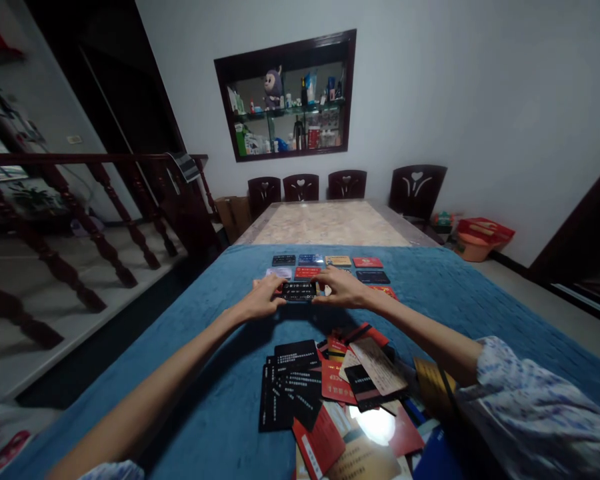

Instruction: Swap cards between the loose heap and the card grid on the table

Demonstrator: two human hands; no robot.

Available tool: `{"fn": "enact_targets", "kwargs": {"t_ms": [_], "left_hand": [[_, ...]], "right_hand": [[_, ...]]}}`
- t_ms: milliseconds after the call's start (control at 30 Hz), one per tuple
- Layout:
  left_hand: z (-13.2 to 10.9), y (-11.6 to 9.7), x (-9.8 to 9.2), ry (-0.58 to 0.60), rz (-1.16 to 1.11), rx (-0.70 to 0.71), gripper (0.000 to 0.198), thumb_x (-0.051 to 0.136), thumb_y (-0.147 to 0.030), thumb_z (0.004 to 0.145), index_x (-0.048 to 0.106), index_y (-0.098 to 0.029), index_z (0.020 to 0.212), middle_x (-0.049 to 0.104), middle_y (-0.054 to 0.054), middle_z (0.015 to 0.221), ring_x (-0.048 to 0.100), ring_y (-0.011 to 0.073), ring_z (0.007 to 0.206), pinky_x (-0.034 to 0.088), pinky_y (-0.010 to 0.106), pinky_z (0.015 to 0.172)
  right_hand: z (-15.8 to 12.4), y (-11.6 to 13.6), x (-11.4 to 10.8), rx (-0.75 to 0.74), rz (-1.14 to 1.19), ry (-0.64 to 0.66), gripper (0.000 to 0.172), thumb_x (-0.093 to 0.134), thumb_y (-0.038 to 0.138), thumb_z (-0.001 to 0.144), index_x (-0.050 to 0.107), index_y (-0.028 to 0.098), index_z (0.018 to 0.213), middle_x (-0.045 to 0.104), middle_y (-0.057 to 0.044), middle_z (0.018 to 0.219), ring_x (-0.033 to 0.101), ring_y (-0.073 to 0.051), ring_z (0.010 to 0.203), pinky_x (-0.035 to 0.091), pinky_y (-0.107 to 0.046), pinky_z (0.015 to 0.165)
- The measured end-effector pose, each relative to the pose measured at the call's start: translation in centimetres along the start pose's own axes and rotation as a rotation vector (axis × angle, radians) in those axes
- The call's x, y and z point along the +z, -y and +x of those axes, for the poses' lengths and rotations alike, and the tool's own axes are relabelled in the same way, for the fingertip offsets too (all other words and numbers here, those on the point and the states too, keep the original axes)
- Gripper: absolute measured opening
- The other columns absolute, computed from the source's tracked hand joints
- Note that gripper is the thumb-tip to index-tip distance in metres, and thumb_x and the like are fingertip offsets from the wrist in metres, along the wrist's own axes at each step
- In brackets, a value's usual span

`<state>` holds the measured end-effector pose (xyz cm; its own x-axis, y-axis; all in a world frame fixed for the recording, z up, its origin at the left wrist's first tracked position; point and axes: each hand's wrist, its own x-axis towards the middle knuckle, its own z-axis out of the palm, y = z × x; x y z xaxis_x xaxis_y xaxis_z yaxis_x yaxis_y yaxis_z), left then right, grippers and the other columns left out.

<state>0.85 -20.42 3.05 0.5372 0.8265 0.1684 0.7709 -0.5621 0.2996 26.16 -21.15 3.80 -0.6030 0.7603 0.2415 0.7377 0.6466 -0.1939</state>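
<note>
Between my two hands is a black card (299, 292) with pale print, gripped at its short ends. My left hand (263, 299) pinches its left end, and my right hand (341, 288) pinches the right end. Behind it, cards lie in rows on the blue cloth, among them a dark card (283, 260), a blue card (311, 259), a tan card (338, 261), a red card (367, 263) and a navy card (373, 277). My hands partly hide the nearer rows. Closer to me, black cards (290, 387) are fanned out beside a mixed heap of cards (375, 373).
The blue cloth (190, 373) covers the near part of the table; a marbled tabletop (325, 223) shows beyond. Dark chairs (347, 185) stand at the far end. A wooden railing (105, 180) runs along the left. On the right floor sits a pink basin (473, 247).
</note>
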Motion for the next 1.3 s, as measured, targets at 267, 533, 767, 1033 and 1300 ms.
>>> {"fn": "enact_targets", "kwargs": {"t_ms": [267, 533, 767, 1033, 1300], "left_hand": [[1.7, 2.1, -1.0, 0.004, 0.047, -0.004, 0.044, 0.062, -0.020, 0.078, 0.060, -0.022, 0.122, 0.061, 0.008, 0.112, 0.054, 0.0281, 0.111, 0.038, 0.046, 0.098], [3.8, 3.5, -1.7, 0.021, 0.117, -0.046, 0.039, 0.061, -0.023, 0.080, 0.062, -0.017, 0.119, 0.061, 0.010, 0.109, 0.055, 0.0300, 0.108, 0.039, 0.046, 0.095], [6.0, 5.8, -1.5, -0.003, 0.117, -0.034, 0.042, 0.062, -0.023, 0.077, 0.063, -0.017, 0.119, 0.063, 0.010, 0.110, 0.056, 0.0299, 0.108, 0.040, 0.046, 0.096], [8.3, 7.8, -1.3, -0.038, 0.097, -0.050, 0.038, 0.063, -0.023, 0.076, 0.066, -0.019, 0.114, 0.065, 0.008, 0.108, 0.057, 0.0294, 0.107, 0.043, 0.043, 0.094], [9.8, 8.5, -1.6, 0.013, 0.178, -0.126, 0.043, 0.058, -0.022, 0.079, 0.062, -0.016, 0.122, 0.063, 0.013, 0.119, 0.056, 0.0308, 0.113, 0.042, 0.047, 0.098]], "right_hand": [[3.0, -1.0, 0.2, -0.035, -0.047, 0.014, 0.030, 0.069, 0.042, 0.081, 0.069, 0.017, 0.098, 0.068, -0.007, 0.091, 0.058, -0.022, 0.086, 0.036, -0.027, 0.067], [5.9, -2.4, 0.5, -0.025, -0.061, 0.036, 0.043, 0.067, 0.046, 0.083, 0.069, 0.014, 0.112, 0.070, -0.011, 0.097, 0.058, -0.025, 0.093, 0.040, -0.029, 0.072], [8.1, -4.1, 1.1, -0.012, -0.042, 0.027, 0.042, 0.068, 0.045, 0.082, 0.069, 0.015, 0.112, 0.069, -0.011, 0.099, 0.058, -0.026, 0.095, 0.043, -0.032, 0.075], [10.9, -5.7, 1.5, 0.012, -0.046, 0.056, 0.042, 0.068, 0.046, 0.080, 0.071, 0.017, 0.110, 0.070, -0.010, 0.100, 0.059, -0.024, 0.095, 0.043, -0.030, 0.073], [13.7, -6.8, 2.1, 0.054, -0.106, 0.091, 0.041, 0.067, 0.042, 0.079, 0.071, 0.019, 0.112, 0.070, -0.008, 0.102, 0.058, -0.024, 0.096, 0.041, -0.027, 0.071]]}}
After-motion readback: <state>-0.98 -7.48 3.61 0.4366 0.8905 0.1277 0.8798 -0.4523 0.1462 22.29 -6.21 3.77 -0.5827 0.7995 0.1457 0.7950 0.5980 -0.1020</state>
